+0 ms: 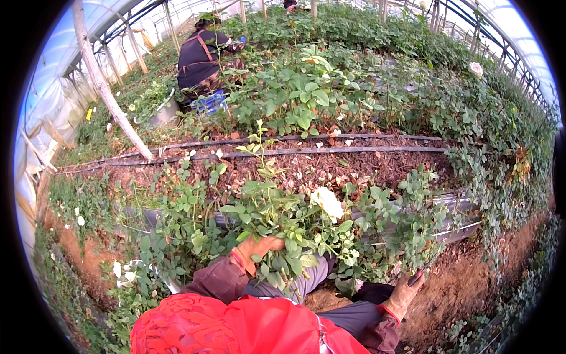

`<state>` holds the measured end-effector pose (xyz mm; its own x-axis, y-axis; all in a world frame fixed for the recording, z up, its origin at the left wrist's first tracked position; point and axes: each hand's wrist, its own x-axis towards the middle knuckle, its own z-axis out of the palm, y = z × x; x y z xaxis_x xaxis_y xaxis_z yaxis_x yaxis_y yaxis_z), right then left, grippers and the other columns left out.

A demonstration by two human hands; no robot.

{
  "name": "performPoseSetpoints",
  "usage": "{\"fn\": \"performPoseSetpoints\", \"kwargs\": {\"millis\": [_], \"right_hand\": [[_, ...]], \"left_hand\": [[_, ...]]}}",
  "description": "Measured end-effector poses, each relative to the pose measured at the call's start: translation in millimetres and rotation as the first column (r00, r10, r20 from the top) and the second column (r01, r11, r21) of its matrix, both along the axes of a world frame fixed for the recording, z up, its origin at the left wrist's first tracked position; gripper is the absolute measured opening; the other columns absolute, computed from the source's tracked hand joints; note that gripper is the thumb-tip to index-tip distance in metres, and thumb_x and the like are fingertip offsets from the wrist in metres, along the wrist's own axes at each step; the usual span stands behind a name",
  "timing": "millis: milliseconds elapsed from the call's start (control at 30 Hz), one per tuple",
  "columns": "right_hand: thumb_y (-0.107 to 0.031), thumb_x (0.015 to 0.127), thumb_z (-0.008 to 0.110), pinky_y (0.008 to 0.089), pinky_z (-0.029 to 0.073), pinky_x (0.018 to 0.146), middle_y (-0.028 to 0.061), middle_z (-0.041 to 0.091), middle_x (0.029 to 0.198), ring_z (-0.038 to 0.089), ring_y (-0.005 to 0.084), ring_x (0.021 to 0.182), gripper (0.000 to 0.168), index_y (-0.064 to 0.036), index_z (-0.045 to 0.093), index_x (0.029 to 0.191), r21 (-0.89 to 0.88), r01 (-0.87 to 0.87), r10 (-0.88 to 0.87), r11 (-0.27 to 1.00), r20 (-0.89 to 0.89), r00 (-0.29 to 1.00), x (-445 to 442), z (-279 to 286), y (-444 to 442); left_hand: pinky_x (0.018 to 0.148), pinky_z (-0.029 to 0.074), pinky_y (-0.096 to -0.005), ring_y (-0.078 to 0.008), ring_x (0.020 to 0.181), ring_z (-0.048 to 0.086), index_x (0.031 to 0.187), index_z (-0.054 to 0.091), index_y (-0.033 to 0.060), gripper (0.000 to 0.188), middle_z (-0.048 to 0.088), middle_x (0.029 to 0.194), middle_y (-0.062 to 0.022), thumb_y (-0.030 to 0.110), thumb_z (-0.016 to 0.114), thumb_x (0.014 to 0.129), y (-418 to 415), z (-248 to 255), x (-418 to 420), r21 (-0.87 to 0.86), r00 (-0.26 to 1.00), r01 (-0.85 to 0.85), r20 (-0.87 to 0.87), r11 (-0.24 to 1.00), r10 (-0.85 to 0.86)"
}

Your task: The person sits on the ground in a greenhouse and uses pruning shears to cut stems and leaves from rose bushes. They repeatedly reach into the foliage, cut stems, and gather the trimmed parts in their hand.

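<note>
A bundle of leafy rose stems (283,265) is gripped in my left hand (261,251), its lower ends hanging over my lap. A large cream-white rose bloom (327,204) stands just right of the bundle; whether its stem belongs to it, I cannot tell. Low on the right, my right hand (402,294) is closed around a dark-handled tool (414,278), which looks like pruning shears. Leaves and the hand hide most of that tool. A rose bush (411,225) grows directly beyond my right hand.
Two dark irrigation hoses (283,151) cross the mulched bed ahead. A slanting wooden pole (106,88) stands left. Farther back, a person (201,57) works among roses beside a blue crate (210,104) and a grey tub (164,113) of greenery. Bare soil (446,283) runs along my right.
</note>
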<state>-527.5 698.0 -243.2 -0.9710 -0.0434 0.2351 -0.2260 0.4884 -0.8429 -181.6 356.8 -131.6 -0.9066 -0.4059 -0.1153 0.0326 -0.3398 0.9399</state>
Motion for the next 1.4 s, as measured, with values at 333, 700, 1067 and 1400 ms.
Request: {"fn": "performPoseSetpoints", "kwargs": {"millis": [333,700,1067,1400], "right_hand": [[-0.018,0.091,0.07,0.042,0.052,0.091,0.0246,0.061,0.127,0.066,0.0348,0.11,0.065,-0.003,0.041,0.147,-0.033,-0.004,0.006,0.999,0.059,0.998,-0.1,2.5,-3.1],[-0.016,0.09,0.071,0.0431,0.052,0.091,0.0258,0.06,0.127,0.065,0.0369,0.11,0.066,-0.003,0.041,0.147,0.048,0.025,-0.029,0.999,0.076,0.997,1.0,8.6,-4.1],[-0.018,0.091,0.069,0.0414,0.049,0.098,0.0234,0.058,0.134,0.061,0.0374,0.121,0.064,-0.003,0.042,0.147,-0.031,0.002,0.003,1.0,0.141,0.99,0.3,7.8,-0.8],[-0.014,0.091,0.069,0.0411,0.05,0.098,0.0216,0.059,0.132,0.062,0.0361,0.119,0.065,-0.005,0.039,0.148,0.007,-0.009,0.009,1.0,-0.012,1.0,-1.2,-2.3,0.8]], "left_hand": [[0.109,0.046,-0.0347,-0.0192,0.13,0.056,0.149,0.043,-0.002,0.051,0.055,0.145,-0.012,0.018,0.045,0.102,-2.6,-0.5,1.9,-0.003,1.0,-0.005,-0.005,1.0,0.005],[0.108,0.047,-0.0335,-0.0182,0.129,0.057,0.148,0.044,-0.0018,0.048,0.055,0.145,-0.0115,0.013,0.045,0.102,-3.1,-1.1,3.5,-0.002,1.0,-0.001,-0.005,1.0,0.001],[0.108,0.048,-0.0323,-0.0171,0.128,0.057,0.148,0.045,-0.0017,0.046,0.056,0.144,-0.0109,0.009,0.045,0.103,-0.7,-2.1,3.1,0.008,1.0,0.012,-0.008,1.0,-0.012],[0.107,0.049,-0.0313,-0.0162,0.127,0.058,0.147,0.046,-0.0015,0.044,0.057,0.144,-0.0104,0.004,0.045,0.104,2.4,2.4,3.3,0.055,0.999,-0.004,-0.047,0.998,0.007]]}}
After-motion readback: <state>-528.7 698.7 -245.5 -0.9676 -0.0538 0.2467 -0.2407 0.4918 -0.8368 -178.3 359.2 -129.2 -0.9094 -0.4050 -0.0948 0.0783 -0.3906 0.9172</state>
